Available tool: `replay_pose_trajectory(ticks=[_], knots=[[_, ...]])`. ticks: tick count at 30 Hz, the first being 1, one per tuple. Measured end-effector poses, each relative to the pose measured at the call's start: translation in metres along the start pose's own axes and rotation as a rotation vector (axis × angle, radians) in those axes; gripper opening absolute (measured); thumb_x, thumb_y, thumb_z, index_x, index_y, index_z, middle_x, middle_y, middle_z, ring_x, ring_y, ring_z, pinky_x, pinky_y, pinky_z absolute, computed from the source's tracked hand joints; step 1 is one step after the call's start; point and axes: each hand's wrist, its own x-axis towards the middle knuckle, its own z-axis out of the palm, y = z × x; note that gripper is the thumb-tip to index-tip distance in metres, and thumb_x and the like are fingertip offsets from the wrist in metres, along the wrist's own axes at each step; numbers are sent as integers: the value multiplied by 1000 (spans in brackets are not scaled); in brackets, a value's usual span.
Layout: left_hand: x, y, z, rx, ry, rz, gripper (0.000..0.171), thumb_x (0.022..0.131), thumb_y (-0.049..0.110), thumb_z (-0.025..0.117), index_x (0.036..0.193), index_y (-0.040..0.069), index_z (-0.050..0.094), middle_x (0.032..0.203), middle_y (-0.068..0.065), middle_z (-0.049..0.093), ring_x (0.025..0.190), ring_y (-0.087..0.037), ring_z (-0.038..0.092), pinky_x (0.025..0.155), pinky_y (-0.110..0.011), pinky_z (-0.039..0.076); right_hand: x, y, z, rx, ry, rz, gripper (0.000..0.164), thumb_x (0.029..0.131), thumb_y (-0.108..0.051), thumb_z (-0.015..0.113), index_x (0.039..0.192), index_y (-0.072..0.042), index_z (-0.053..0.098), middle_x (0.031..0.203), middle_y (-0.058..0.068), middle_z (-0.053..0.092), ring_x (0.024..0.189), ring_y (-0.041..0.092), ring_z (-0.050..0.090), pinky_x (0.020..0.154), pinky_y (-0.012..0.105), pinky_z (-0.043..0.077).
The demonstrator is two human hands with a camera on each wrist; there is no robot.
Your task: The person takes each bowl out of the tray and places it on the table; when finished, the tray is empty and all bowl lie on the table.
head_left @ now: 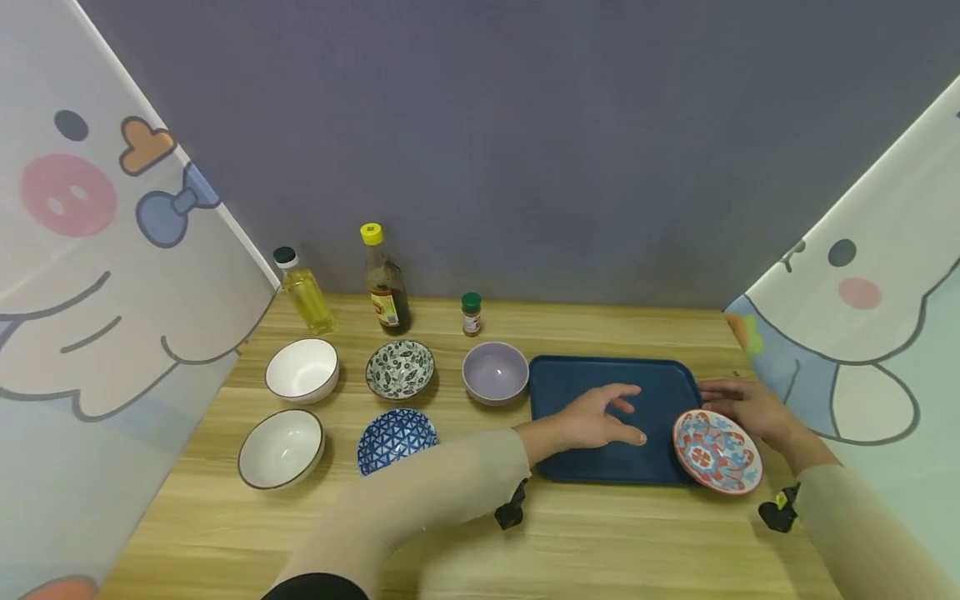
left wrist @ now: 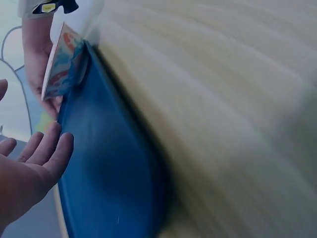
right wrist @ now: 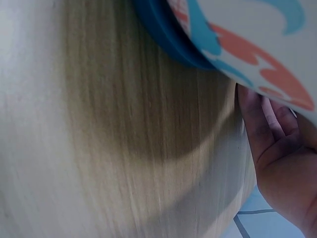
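A red, white and blue patterned bowl [head_left: 717,452] stands slightly tilted at the front right corner of a dark blue tray [head_left: 592,375], overhanging its edge. Just behind the bowl, my right hand [head_left: 753,408] has its fingers stretched toward the tray's right rim. The bowl hides part of that hand in the right wrist view, where its fingers [right wrist: 257,124] look extended beneath the bowl's side. My left hand [head_left: 588,421] is over the tray's left half, holding nothing, with fingers spread and loosely bent. In the left wrist view its fingers [left wrist: 47,148] point toward the bowl.
Left of the tray are a purple bowl [head_left: 496,373], a leaf-patterned bowl [head_left: 400,370], a blue patterned bowl [head_left: 393,437] partly behind my left sleeve, and two white bowls [head_left: 302,371]. Behind stand an oil bottle [head_left: 309,300], a dark sauce bottle [head_left: 387,292] and a green-capped spice jar [head_left: 471,315].
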Motion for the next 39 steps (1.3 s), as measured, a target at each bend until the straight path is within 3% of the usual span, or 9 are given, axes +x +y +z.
replay_pose_trajectory(ticks=[4,7,13,15,23,33,39], knots=[[11,0,17,3,23,-39,73,90,22,81,154,29,47,134,-2,63,101,-7,62,74,-24,56,-1,1,-1,-3,7,9,52,102,-18,65,145,8,52,139,34,57,98,-13,54,77,21,57],[19,-2,28,-45,35,-77,73,90,20,81,154,27,47,132,-2,63,98,-11,64,75,-29,59,-1,0,0,-7,9,23,52,102,-20,65,145,7,52,139,33,58,100,-9,57,77,21,57],[30,-4,41,-142,15,-133,70,91,18,79,153,27,48,133,-4,63,94,-14,67,75,-38,62,-2,-2,1,-31,7,39,53,102,-21,66,145,7,53,137,32,60,111,23,68,76,23,57],[32,-4,44,-166,-4,-145,70,92,17,79,154,27,48,134,-4,62,95,-15,68,75,-38,62,-2,-1,1,-38,5,36,53,102,-20,65,144,8,52,137,33,60,111,26,69,76,23,58],[39,-6,55,-219,-39,-181,71,92,14,78,154,26,46,131,-3,61,93,-18,71,73,-38,64,0,2,-1,-2,-1,26,55,101,-24,66,146,6,52,139,33,58,97,-9,59,77,25,59],[43,-9,61,-259,-42,-204,70,92,13,78,154,24,47,128,-4,63,92,-22,72,72,-40,65,0,0,-1,-31,5,17,53,101,-22,67,144,7,54,135,32,61,101,3,65,76,23,58],[46,-9,67,-262,-46,-204,65,91,11,78,150,23,52,111,1,68,86,-17,71,71,-37,65,0,-2,-1,-18,-6,21,53,102,-19,65,145,9,52,136,34,60,96,-4,65,76,23,59]])
